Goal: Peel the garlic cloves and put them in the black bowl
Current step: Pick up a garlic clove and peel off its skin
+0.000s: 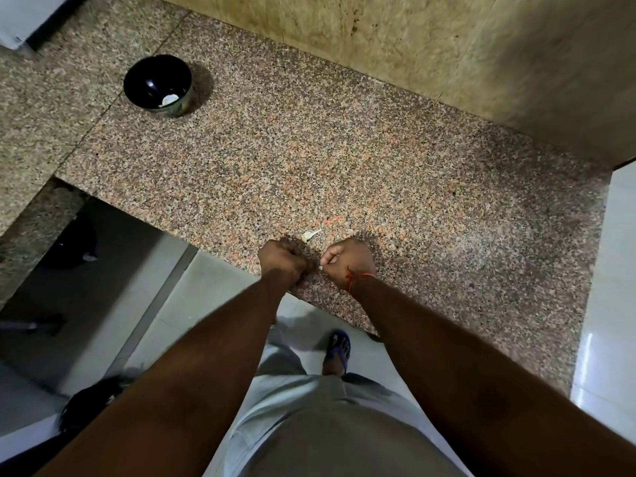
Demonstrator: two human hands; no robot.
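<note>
The black bowl stands at the far left of the granite counter with a pale peeled clove inside it. Near the counter's front edge, my right hand pinches a small white garlic clove between its curled fingers. My left hand is a blurred fist just to the left of it, fingers curled; what it holds is hidden. A pale scrap of garlic skin lies on the counter just beyond both hands.
A yellowish stone wall rises behind the counter. A white tiled surface borders it on the right. Left of my hands the counter steps back, with a dark recess below. Floor tiles and my sandalled foot show beneath.
</note>
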